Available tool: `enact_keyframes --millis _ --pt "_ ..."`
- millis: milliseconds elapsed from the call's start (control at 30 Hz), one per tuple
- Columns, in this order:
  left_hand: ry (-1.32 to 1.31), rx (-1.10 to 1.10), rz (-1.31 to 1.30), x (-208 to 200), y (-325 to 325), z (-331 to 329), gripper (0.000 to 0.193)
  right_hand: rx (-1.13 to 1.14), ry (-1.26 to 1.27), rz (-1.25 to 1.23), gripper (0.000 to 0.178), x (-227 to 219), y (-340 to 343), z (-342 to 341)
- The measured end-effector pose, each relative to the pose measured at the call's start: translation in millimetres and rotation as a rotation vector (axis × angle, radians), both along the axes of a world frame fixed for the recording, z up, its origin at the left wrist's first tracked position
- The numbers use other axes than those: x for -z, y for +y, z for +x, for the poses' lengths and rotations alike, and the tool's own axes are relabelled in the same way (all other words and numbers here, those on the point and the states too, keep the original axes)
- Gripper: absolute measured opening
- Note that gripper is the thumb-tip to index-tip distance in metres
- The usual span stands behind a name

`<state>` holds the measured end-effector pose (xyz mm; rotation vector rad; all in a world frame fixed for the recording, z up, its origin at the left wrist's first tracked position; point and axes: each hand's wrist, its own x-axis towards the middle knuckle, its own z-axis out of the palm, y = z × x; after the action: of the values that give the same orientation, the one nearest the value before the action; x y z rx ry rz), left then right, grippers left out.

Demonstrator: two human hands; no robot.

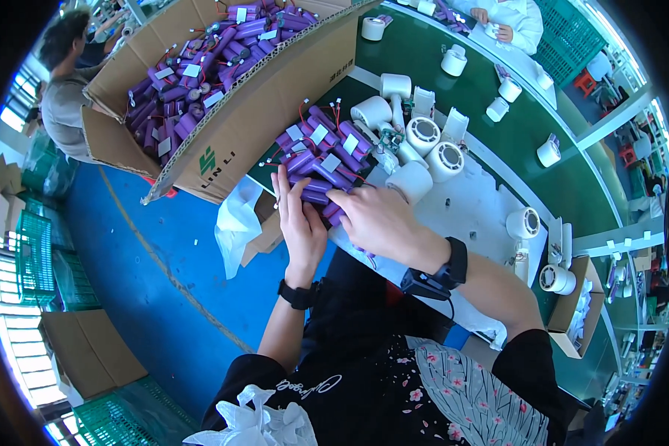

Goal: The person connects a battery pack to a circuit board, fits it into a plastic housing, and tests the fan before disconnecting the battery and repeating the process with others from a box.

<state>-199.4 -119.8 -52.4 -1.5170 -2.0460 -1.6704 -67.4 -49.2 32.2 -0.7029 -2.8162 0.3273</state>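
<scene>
A heap of purple battery packs (327, 152) with white labels and red wires lies at the table's near left edge. My left hand (301, 230) stands against the left side of the heap, its fingers stretched out and open. From the right, my right hand (383, 223) reaches onto the near end of the heap. Its index finger touches a pack, while the other fingers are mostly hidden, so whether it grips one cannot be told. Right behind the heap stand white cylindrical housings (423, 135), some with wires and small parts among them.
A big cardboard box (275, 97) full of purple packs stands at the far left. A white work mat (476, 215) covers part of the table. Along the green conveyor (528, 137) sit white housings. A small carton (581, 316) is at the right. Other people work at the far side and left.
</scene>
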Motion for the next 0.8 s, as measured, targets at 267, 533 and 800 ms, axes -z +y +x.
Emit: enact_keyframes --millis 267,533,800 --pt "-0.215 -0.047 -0.213 -12 -17 1 0.026 0.015 -0.154 0.113 0.034 -1 -2 -12" --pt "0.393 -0.187 -0.220 -24 -17 -5 0.030 -0.032 -0.135 0.226 0.024 6 1 -9" --pt "0.091 -0.054 -0.263 -30 -16 -3 0.023 -0.006 -0.086 0.167 0.035 -9 -1 12"
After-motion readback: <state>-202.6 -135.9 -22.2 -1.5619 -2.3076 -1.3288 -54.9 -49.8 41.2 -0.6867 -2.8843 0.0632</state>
